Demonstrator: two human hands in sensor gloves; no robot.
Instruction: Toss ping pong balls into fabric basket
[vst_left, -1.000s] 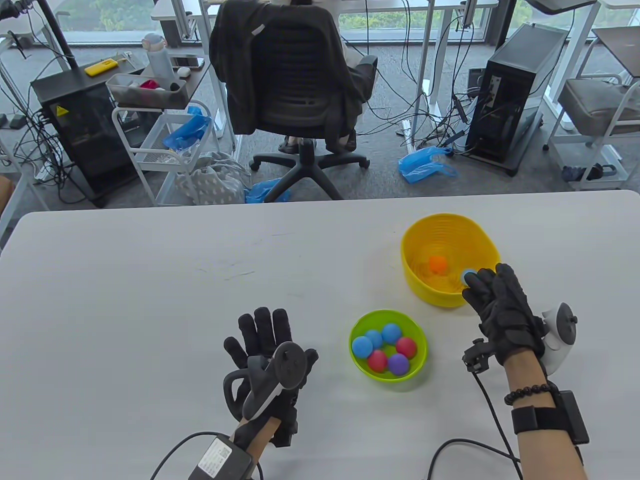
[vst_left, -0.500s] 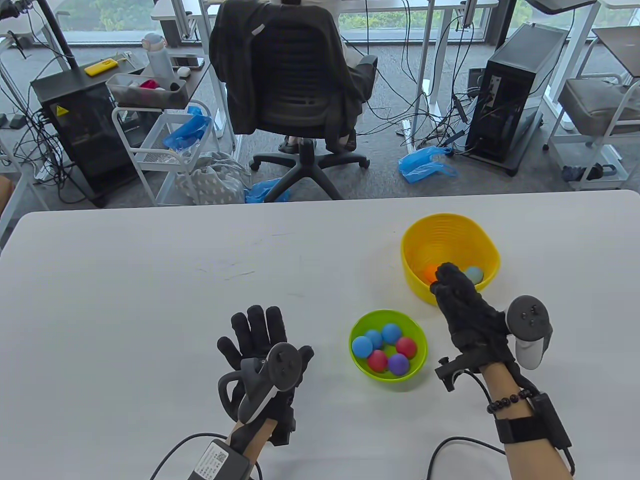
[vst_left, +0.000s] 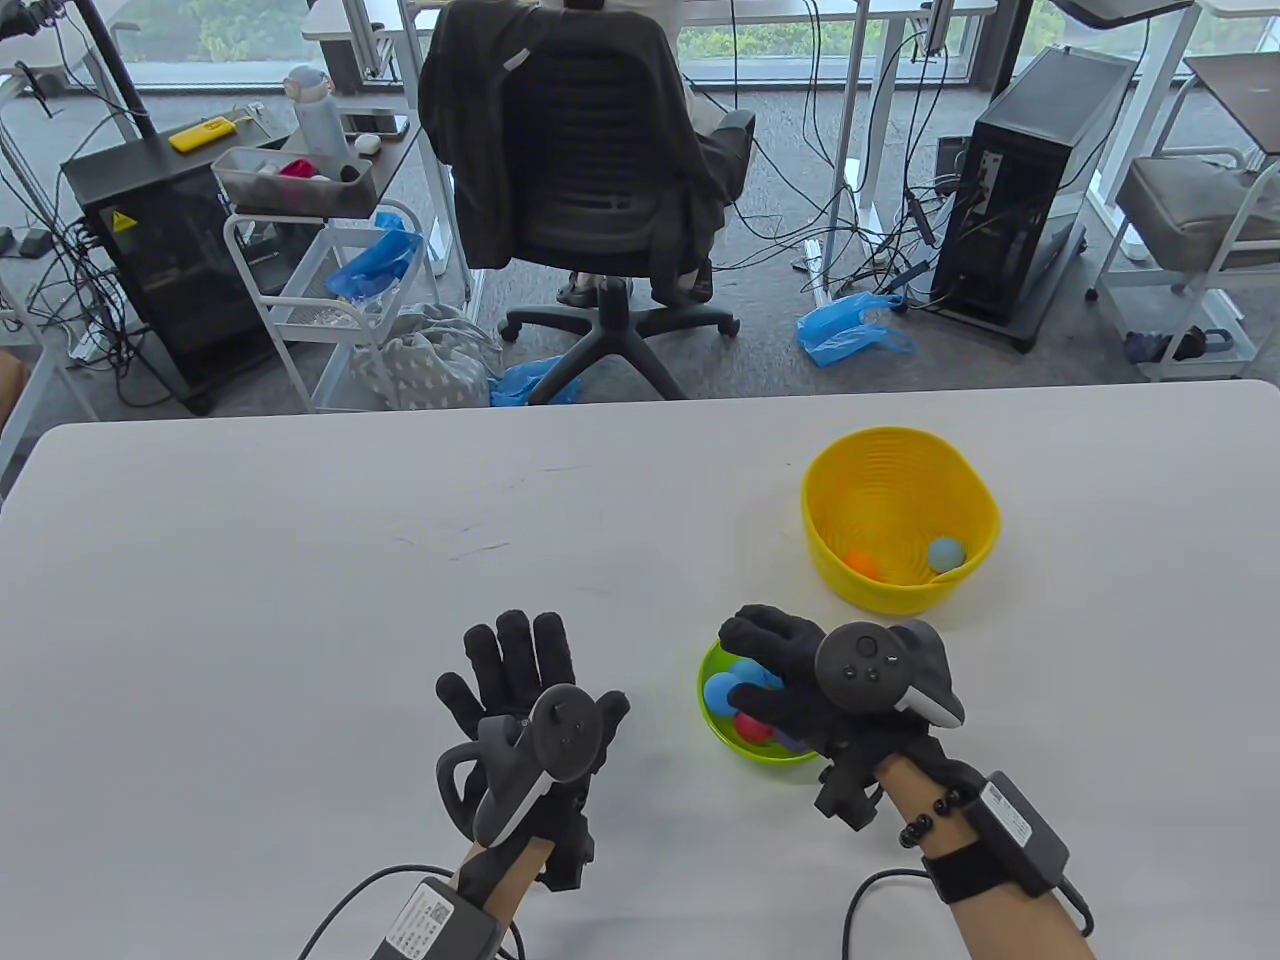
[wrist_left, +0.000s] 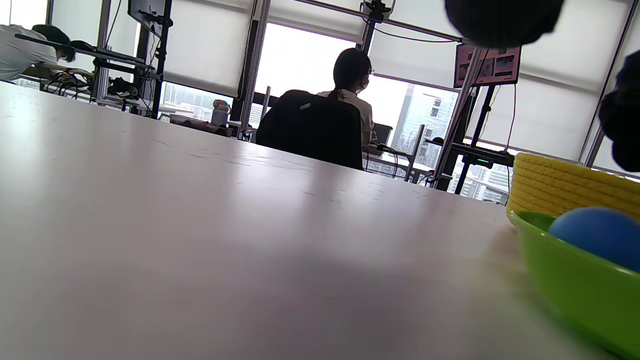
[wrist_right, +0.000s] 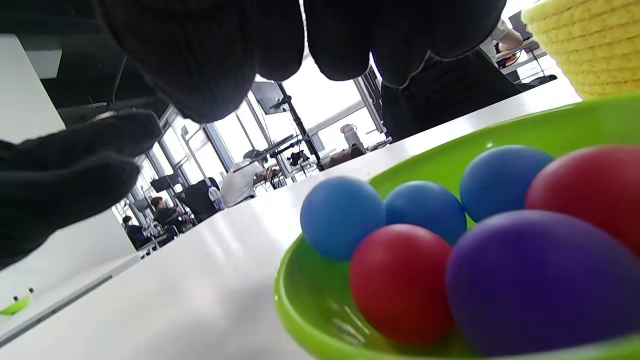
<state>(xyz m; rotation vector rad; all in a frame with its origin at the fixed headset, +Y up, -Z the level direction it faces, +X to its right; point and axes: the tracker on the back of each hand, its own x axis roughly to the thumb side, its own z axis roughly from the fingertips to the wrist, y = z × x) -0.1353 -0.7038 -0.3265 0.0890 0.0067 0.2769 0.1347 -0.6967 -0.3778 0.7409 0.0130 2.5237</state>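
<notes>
Holding two balls: yellow basket (vst_left: 900, 470) | green bowl (vst_left: 712, 722): more | grips released

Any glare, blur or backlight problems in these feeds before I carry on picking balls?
Table view: sharp, evenly lit. Left wrist view: backlit windows, green bowl blurred up close. Right wrist view: right hand dark against windows, purple ball soft.
</notes>
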